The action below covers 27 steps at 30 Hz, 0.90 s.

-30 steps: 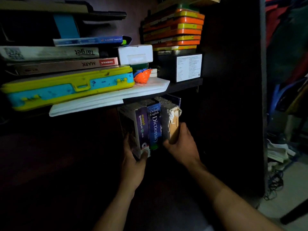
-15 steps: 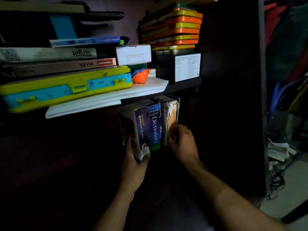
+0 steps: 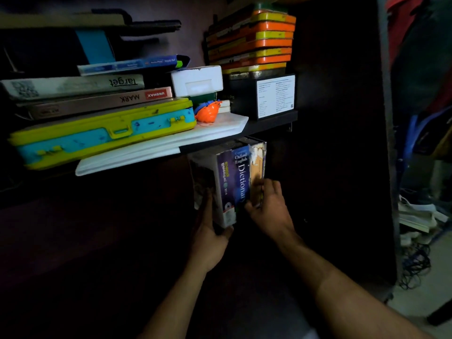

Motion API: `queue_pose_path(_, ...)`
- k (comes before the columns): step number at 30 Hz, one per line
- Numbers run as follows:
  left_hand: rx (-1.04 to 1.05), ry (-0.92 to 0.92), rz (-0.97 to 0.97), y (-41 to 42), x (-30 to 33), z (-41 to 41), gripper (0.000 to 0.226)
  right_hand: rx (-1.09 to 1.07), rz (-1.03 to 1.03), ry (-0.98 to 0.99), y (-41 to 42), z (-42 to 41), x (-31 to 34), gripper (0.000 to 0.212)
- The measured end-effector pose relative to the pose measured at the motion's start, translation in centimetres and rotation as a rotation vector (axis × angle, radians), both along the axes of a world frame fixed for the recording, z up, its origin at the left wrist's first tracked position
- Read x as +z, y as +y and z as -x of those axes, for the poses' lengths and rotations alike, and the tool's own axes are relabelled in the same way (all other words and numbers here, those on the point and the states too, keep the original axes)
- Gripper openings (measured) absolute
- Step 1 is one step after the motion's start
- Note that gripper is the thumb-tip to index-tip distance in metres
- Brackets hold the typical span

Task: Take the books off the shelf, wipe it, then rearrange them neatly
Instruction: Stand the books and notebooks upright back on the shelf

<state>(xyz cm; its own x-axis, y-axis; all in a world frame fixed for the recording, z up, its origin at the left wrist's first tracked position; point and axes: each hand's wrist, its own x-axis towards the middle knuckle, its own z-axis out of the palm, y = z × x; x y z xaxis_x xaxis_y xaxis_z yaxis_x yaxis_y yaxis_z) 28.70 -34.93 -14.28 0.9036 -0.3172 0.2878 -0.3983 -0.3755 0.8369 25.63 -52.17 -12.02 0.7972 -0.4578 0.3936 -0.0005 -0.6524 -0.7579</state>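
Two hands braced a row of upright books under the dark shelf

Several books stood upright in the lower compartment, just below the shelf board [image 3: 269, 122], near the frame's centre. The blue Oxford English Dictionary [image 3: 241, 177] sat in the middle of the row, with a purple-spined book [image 3: 223, 184] touching it at its 9 o'clock side and a worn book with a torn tan spine [image 3: 256, 167] touching it at 3 o'clock. The left hand [image 3: 210, 241] cupped the row's bottom left corner, fingers up the side of the outermost book and thumb curled under the front edge. The right hand [image 3: 269, 206] gripped the tan-spined book, fingers curled round its far side and thumb against the spine.

On the upper shelf, at 10 o'clock from the hands, a yellow and turquoise case [image 3: 102, 135] lay under flat-stacked books. An orange toy [image 3: 208, 112] lay just beside the case. A stack of orange and yellow tins [image 3: 254, 37] stood at 12 o'clock.
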Motion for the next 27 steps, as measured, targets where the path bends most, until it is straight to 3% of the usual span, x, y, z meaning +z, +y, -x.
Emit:
queue_pose_path(7, -0.059, -0.099, -0.072, -0.4, -0.8, -1.3, 0.108, -0.084, -0.001, -0.061, -0.3, 0.0, -0.4, 0.06)
queue_pose_path(15, 0.043, -0.138, 0.075, -0.2, -0.4, -1.0, 0.097, -0.064, -0.016, -0.058, -0.5, -0.2, -0.7, 0.065)
queue_pose_path(27, 0.028, -0.087, 0.138, -0.3, -0.2, -0.7, 0.108, -0.069, 0.024, -0.056, -0.7, 0.9, -1.2, 0.06)
